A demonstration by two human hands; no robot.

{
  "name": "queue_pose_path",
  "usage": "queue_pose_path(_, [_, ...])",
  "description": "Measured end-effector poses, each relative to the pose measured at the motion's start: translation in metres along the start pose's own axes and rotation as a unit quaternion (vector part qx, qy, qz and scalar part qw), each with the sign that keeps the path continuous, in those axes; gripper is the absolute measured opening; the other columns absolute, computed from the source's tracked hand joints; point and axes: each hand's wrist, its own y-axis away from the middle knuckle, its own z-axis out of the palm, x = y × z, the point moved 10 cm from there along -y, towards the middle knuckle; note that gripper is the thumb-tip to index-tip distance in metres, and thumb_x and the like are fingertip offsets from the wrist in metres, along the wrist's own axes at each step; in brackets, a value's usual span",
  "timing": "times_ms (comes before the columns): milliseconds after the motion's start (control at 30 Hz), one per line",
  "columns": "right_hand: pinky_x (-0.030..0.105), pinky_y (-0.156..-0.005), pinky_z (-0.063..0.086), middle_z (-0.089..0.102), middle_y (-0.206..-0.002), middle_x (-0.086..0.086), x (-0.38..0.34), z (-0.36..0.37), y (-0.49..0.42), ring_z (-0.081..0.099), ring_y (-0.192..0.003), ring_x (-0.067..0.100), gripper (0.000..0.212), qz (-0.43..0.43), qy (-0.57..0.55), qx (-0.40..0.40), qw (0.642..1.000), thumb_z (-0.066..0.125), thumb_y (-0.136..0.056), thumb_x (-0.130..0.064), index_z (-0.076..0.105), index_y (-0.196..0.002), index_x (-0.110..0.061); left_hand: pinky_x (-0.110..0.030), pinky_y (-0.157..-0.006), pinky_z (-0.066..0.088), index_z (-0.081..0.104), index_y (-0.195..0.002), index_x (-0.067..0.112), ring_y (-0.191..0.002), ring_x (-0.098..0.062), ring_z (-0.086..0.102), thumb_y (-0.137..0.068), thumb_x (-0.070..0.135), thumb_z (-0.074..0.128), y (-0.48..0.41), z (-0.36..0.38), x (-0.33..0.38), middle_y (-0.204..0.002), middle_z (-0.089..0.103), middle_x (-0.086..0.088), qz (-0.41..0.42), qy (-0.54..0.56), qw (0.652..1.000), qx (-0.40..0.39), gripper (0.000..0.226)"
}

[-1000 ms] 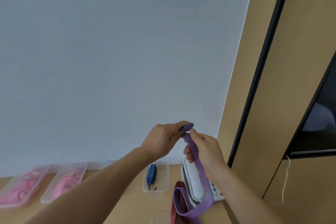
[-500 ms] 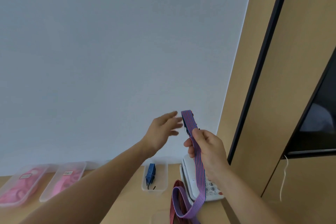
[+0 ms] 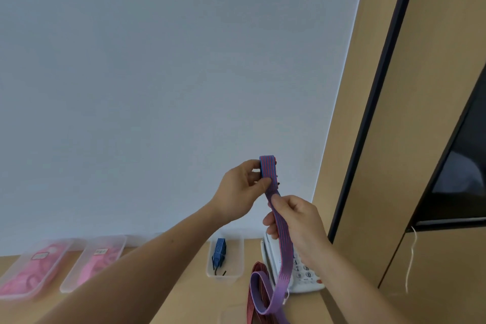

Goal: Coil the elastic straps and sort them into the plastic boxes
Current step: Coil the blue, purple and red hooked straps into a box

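I hold a purple-and-red striped elastic strap (image 3: 285, 247) up in front of the wall. My left hand (image 3: 243, 192) pinches its folded top end, where a small coil is forming. Just below, my right hand (image 3: 295, 221) grips the strap, whose tail hangs down in a loop toward the wooden table (image 3: 168, 294). A small clear plastic box (image 3: 236, 258) behind my left forearm holds a coiled blue strap (image 3: 218, 254). Two clear boxes, one (image 3: 19, 294) at the far left and another (image 3: 79, 279) beside it, hold pink straps.
A white desk telephone (image 3: 302, 275) sits behind the hanging strap at the table's right end. A red striped strap (image 3: 256, 294) lies beside it, and another clear box rim (image 3: 231, 314) shows at the bottom edge. Wooden panels with a dark frame (image 3: 381, 100) rise on the right.
My left hand, which had let go and opened away from the strap, has come back and pinches the top end. The right hand slid lower along the strap.
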Motion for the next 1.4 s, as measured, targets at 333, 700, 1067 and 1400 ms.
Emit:
queue_pose_path(333, [0.023, -0.043, 0.041, 0.064, -0.059, 0.012, -0.005, 0.002, -0.001, 0.051, -0.044, 0.019, 0.054, -0.004, -0.031, -0.002, 1.0, 0.049, -0.097, -0.05, 0.069, -0.092, 0.0, -0.024, -0.048, 0.044, 0.053, -0.117, 0.022, -0.053, -0.018, 0.047, -0.094, 0.018, 0.053, 0.031, 0.01, 0.037, -0.071, 0.063, 0.006, 0.3, -0.382, 0.872, 0.054, 0.023])
queue_pose_path(700, [0.019, -0.043, 0.042, 0.071, -0.069, 0.013, -0.007, 0.007, 0.0, 0.052, -0.044, 0.014, 0.04, -0.02, -0.049, -0.021, 0.998, 0.06, -0.092, -0.04, 0.068, -0.085, -0.002, -0.028, -0.093, 0.055, 0.061, -0.133, 0.01, -0.115, -0.017, 0.065, -0.091, -0.001, 0.06, 0.028, 0.004, 0.017, -0.136, 0.062, -0.004, 0.291, -0.341, 0.894, 0.011, 0.043])
queue_pose_path(1067, [0.023, -0.046, 0.044, 0.074, -0.074, 0.009, -0.014, 0.007, -0.003, 0.053, -0.047, 0.013, 0.019, -0.09, 0.0, -0.008, 0.996, 0.057, -0.098, -0.018, 0.066, -0.091, -0.004, -0.031, -0.07, 0.053, 0.061, -0.113, 0.0, -0.068, -0.02, 0.064, -0.096, 0.027, 0.058, 0.01, 0.016, -0.024, -0.106, 0.074, -0.014, -0.138, 0.182, 0.971, -0.069, 0.032])
queue_pose_path(1400, [0.022, -0.04, 0.038, 0.069, -0.06, 0.008, -0.002, -0.006, -0.009, 0.046, -0.039, 0.014, 0.037, -0.059, 0.052, 0.048, 0.996, 0.061, -0.095, -0.037, 0.064, -0.076, -0.006, -0.031, -0.076, 0.053, 0.051, -0.125, 0.011, -0.083, -0.018, 0.069, -0.095, 0.015, 0.065, 0.007, 0.008, -0.016, -0.101, 0.076, -0.012, -0.082, 0.109, 0.989, -0.052, 0.033])
